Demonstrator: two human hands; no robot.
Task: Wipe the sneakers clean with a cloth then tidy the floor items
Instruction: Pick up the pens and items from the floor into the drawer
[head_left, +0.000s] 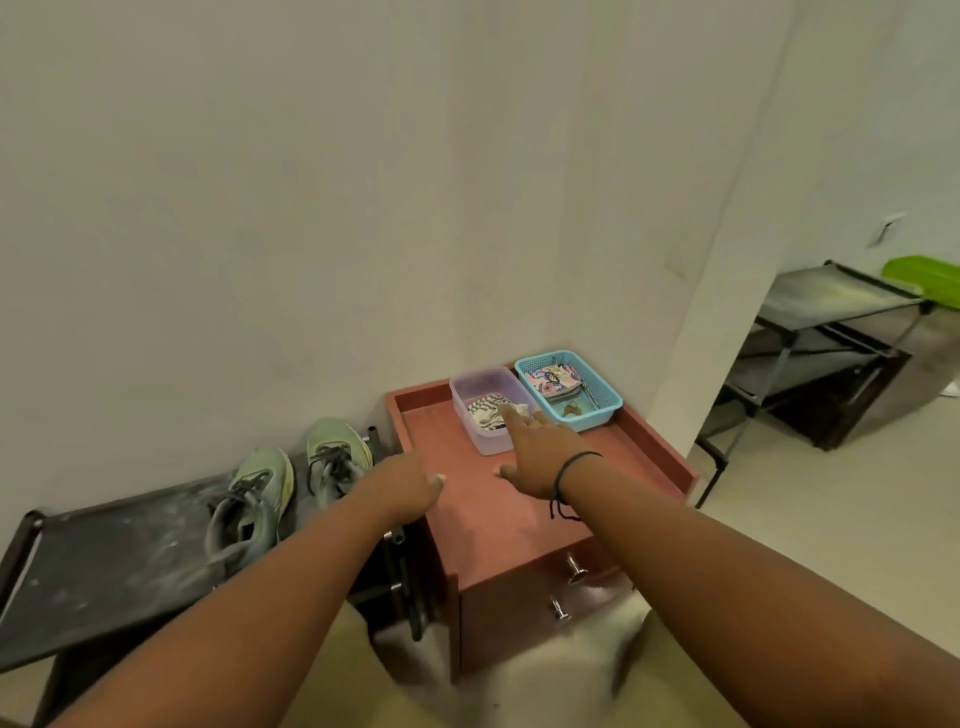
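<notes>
Head view: right hand (540, 457) spread, reaching toward striped cloth (488, 410); left hand (410, 483) loosely curled, empty.

Red cabinet (519, 499), 2 tubs (485, 410) (purple, blue)

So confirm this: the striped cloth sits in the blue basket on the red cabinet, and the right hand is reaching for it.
Not quite. The head view shows the striped cloth in the purple tub beside the blue basket. The right hand does reach toward it on the red cabinet.

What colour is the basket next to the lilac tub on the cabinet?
Light blue, a lattice-sided plastic basket; the head view shows it clearly beside the tub.
</notes>
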